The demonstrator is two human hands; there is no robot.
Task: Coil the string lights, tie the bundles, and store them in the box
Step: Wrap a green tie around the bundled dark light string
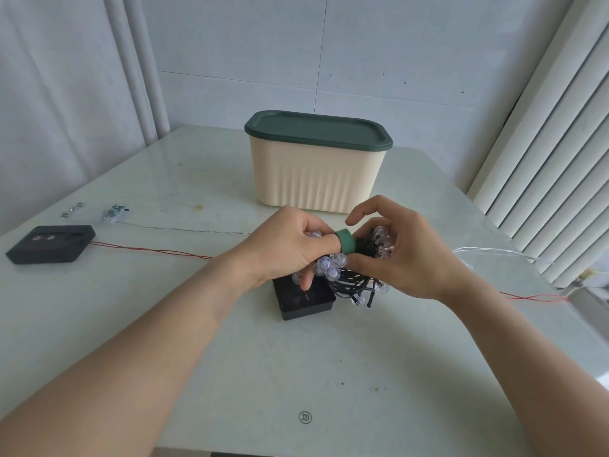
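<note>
A coiled bundle of black-wired string lights (342, 275) is gripped between both hands above a black battery box (304, 300). A green tape roll (346, 240) is worn on a finger of the left hand (283, 245); the right hand (405, 249) is curled round the bundle's right side. Just beyond the grip, the cream storage box (316, 179) is seen closed by its green lid (316, 130).

Glossy pale surface (230, 357), smooth like polished stone. Cream plastic box (316, 179) with ribbed matt walls and a dark green plastic lid (316, 128). Clear glossy plastic bulbs (326, 267) on black cord (351, 285).
</note>
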